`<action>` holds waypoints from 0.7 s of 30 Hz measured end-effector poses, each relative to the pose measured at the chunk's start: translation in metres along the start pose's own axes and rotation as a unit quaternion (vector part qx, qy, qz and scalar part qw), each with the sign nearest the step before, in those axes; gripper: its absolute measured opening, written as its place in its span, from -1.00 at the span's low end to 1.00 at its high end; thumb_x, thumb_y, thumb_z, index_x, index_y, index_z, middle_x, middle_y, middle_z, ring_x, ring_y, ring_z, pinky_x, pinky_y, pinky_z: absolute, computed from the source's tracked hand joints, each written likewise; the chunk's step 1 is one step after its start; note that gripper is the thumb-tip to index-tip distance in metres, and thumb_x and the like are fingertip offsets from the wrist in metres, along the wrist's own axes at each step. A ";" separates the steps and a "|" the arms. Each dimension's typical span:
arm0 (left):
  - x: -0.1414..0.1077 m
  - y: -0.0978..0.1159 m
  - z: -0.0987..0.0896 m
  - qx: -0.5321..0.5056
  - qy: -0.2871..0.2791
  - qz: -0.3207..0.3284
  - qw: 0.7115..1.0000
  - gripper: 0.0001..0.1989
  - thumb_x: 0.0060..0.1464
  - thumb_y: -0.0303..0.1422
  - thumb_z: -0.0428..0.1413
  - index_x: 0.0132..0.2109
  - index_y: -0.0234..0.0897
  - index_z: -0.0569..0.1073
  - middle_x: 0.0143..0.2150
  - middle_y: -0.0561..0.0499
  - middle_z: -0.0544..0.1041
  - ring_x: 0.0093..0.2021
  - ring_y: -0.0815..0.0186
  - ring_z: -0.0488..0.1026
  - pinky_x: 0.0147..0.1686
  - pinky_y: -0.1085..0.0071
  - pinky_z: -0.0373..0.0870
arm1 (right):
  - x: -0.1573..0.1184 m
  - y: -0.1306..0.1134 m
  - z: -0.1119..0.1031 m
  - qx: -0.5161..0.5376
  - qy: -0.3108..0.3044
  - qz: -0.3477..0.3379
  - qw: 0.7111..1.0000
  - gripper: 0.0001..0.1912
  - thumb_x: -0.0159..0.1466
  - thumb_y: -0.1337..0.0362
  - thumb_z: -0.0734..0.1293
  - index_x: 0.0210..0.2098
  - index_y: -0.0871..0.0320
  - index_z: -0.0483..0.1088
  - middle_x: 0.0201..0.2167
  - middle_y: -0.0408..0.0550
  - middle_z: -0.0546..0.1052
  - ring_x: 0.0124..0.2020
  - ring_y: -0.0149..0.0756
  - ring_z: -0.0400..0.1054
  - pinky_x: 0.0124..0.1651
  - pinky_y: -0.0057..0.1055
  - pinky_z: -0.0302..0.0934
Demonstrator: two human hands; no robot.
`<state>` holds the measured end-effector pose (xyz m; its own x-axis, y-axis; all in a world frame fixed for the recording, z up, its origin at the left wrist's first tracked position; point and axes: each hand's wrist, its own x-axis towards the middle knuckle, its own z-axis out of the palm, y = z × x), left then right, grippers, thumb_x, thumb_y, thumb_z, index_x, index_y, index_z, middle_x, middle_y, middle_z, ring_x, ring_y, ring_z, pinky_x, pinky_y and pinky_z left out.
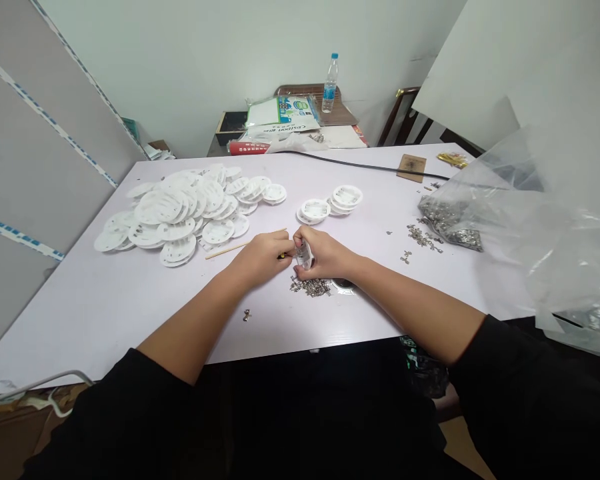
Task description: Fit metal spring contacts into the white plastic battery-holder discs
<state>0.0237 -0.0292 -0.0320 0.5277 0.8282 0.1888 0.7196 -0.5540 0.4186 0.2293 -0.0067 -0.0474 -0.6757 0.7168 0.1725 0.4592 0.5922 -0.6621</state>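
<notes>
A white round plastic disc [305, 256] stands tilted on edge in my right hand [325, 253], pinched between thumb and fingers. My left hand [267, 259] is closed right against it, with a bit of something black and yellow [282, 256] showing in the fist; most of that is hidden. A thin wooden stick [225, 251] lies partly behind my left hand. Just below my right hand is a heap of small shiny metal pieces [314, 287]. Beside the heap, a dark round item with a pale rim [343, 285] is partly covered by my right wrist.
Many similar discs [175, 207] are piled at left, with smaller stacks [316, 211] beyond my hands. A clear bag of metal pieces [453, 217] lies at right near loose pieces [423, 237]. A black cable [360, 164] crosses the table's back; a water bottle [330, 87] stands behind.
</notes>
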 end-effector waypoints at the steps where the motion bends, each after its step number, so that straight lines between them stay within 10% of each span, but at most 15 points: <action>1: 0.000 -0.002 0.000 -0.004 0.009 -0.013 1.000 -0.84 0.10 -0.46 0.07 -0.38 -0.36 0.52 -0.38 0.06 0.44 -0.41 0.65 0.18 -0.34 0.61 0.09 | -0.001 0.000 0.000 0.001 -0.004 0.006 1.000 -0.53 0.05 0.18 0.40 -0.14 0.20 0.17 -0.19 -0.11 0.37 -0.42 -0.56 0.16 -0.31 -0.48 0.09; 21: 0.005 0.003 0.005 0.020 0.012 -0.010 1.000 -0.83 0.06 -0.52 0.03 -0.37 -0.40 0.53 -0.37 0.02 0.45 -0.43 0.63 0.18 -0.39 0.55 -0.02 | 0.001 -0.001 0.001 0.007 0.005 -0.011 1.000 -0.58 0.04 0.23 0.39 -0.20 0.20 0.16 -0.23 -0.08 0.36 -0.32 -0.48 0.15 -0.26 -0.48 0.08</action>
<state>0.0312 -0.0272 -0.0339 0.5029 0.8405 0.2017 0.7474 -0.5401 0.3870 0.2276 -0.0073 -0.0472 -0.6791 0.7078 0.1946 0.4366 0.6025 -0.6681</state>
